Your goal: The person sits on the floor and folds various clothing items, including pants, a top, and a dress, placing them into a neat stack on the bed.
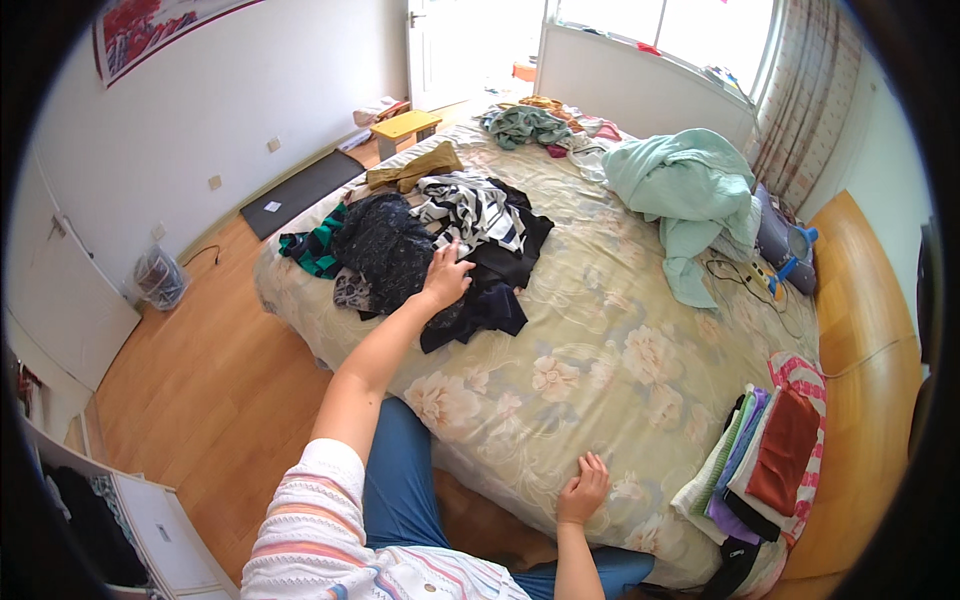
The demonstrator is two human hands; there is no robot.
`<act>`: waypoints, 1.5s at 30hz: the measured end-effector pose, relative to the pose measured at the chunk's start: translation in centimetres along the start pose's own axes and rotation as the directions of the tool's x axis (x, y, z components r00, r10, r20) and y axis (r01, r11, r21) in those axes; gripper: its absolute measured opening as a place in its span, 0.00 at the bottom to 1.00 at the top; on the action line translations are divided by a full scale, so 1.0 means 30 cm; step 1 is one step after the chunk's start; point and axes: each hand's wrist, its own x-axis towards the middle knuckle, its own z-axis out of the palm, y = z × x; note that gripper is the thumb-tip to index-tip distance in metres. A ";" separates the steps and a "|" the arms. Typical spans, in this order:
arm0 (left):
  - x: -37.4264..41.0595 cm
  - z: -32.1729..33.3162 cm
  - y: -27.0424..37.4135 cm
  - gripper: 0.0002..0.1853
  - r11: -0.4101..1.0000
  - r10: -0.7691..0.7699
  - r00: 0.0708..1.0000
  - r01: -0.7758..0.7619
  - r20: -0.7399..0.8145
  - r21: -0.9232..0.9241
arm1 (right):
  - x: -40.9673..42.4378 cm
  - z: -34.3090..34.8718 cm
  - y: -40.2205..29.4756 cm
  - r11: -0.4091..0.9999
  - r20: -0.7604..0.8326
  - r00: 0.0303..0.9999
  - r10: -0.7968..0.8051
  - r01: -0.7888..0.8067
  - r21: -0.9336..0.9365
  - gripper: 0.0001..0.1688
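Note:
On the floral bed sheet (555,375) lies a loose heap of clothes. My left hand (448,279) reaches over it, fingers spread, at the lower edge of a black-and-white patterned garment (480,210) and beside a dark speckled garment (382,247). Whether the fingertips touch the cloth is hard to tell. A green-and-black garment (319,244) and a mustard garment (420,166) lie at the heap's far side. My right hand (585,491) rests on the sheet near the bed's edge, holding nothing. To its right is a stack of folded clothes (750,457), a rust-red one on top.
A pale green blanket (679,180) is bunched near the wooden headboard (862,375), beside a power strip (763,279) with cables. More crumpled clothes (529,126) lie at the far end. A yellow stool (406,124) and dark mat (300,195) are on the floor.

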 end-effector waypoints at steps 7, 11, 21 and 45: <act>0.082 0.109 0.051 0.09 0.984 -0.140 0.911 0.086 -0.389 -0.153 | 0.012 -0.008 -0.010 0.999 -0.023 1.000 -0.017 0.018 0.029 0.22; -0.046 0.158 0.385 0.08 0.797 0.159 0.911 -0.346 -0.381 -0.495 | 0.013 0.000 -0.030 0.999 -0.027 0.999 -0.031 0.032 0.035 0.22; -0.980 -0.107 1.146 0.16 0.113 0.792 0.604 -0.281 -0.084 -0.953 | -0.107 -0.021 0.092 0.922 0.077 0.931 0.355 -0.363 0.134 0.22; -0.640 0.273 0.451 0.21 0.415 -0.375 0.853 0.504 0.362 -0.757 | -0.370 -0.327 0.076 -0.298 0.857 0.436 0.275 -0.808 0.508 0.24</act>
